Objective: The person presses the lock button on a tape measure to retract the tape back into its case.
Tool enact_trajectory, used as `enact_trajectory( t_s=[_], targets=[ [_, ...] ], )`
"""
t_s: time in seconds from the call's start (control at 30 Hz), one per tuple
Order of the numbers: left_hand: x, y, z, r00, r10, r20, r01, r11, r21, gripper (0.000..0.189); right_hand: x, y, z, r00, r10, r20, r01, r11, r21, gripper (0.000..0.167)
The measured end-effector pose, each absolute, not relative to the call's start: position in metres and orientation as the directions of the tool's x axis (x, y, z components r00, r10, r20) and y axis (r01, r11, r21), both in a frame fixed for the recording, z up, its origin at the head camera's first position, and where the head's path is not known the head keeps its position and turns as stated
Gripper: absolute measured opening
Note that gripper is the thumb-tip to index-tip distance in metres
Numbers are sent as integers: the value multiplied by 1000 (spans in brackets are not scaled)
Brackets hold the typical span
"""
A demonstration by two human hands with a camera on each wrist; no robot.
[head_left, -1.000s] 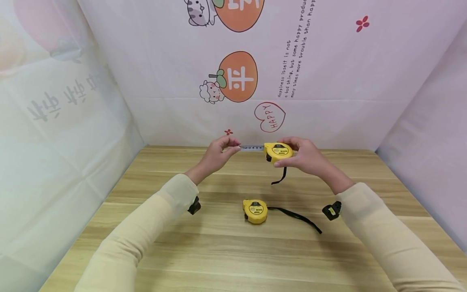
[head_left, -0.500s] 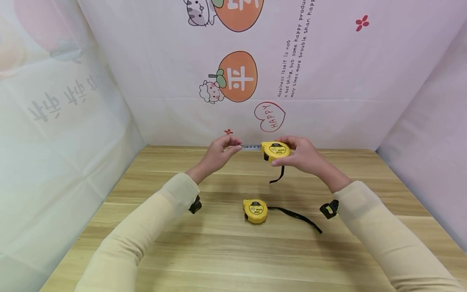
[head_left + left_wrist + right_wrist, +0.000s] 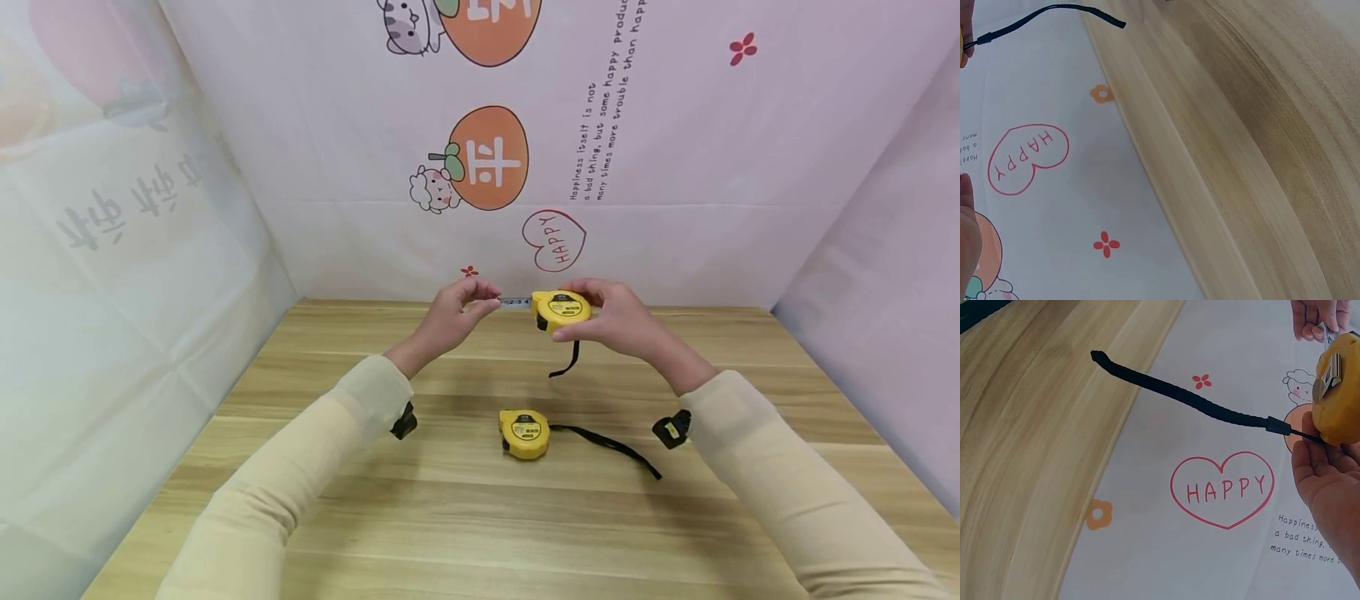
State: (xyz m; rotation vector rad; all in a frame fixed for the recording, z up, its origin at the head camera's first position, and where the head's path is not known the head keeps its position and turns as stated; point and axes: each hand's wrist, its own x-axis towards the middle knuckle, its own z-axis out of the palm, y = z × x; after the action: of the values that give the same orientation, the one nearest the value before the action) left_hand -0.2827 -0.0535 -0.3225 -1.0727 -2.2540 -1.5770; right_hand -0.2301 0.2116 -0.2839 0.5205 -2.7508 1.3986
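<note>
My right hand [image 3: 618,319] grips a yellow tape measure [image 3: 562,310] by its case, held up near the back of the table. A short length of numbered metal blade [image 3: 516,303] runs out of the case to the left. My left hand [image 3: 455,315] pinches the end of that blade between thumb and fingers. From the case hangs a black wrist strap [image 3: 1191,399], seen at full length in the right wrist view. The left wrist view catches only a sliver of the left hand [image 3: 967,240] at its edge.
A second yellow tape measure [image 3: 525,435] lies on the wooden table [image 3: 465,525], its black strap [image 3: 611,443] trailing right. Behind the table stands a white printed cloth wall [image 3: 360,208], with more cloth on both sides. Each wrist wears a small black camera [image 3: 672,428].
The right hand has moved slightly left with the tape measure, and the exposed blade has grown shorter. The left hand has shifted a little to the right. The second tape measure stays put.
</note>
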Motion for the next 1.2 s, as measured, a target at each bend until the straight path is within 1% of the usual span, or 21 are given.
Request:
enact_trajectory(
  t_s=[0.23, 0.5, 0.93, 1.2],
  targets=[
    [-282, -52, -322, -723, 451, 523, 646, 175, 743, 15, -230, 210, -285, -942, -287, 172, -307, 538, -785, 77],
    [-282, -50, -321, -727, 447, 521, 643, 180, 744, 18, -231, 208, -284, -940, -290, 180, -316, 539, -780, 73],
    [-283, -46, -320, -714, 455, 533, 662, 191, 725, 15, -232, 202, -282, -928, -317, 195, -343, 522, -781, 75],
    [-282, -44, -319, -705, 461, 540, 669, 178, 722, 17, -232, 200, -283, -924, -325, 201, -353, 523, -776, 76]
  ],
)
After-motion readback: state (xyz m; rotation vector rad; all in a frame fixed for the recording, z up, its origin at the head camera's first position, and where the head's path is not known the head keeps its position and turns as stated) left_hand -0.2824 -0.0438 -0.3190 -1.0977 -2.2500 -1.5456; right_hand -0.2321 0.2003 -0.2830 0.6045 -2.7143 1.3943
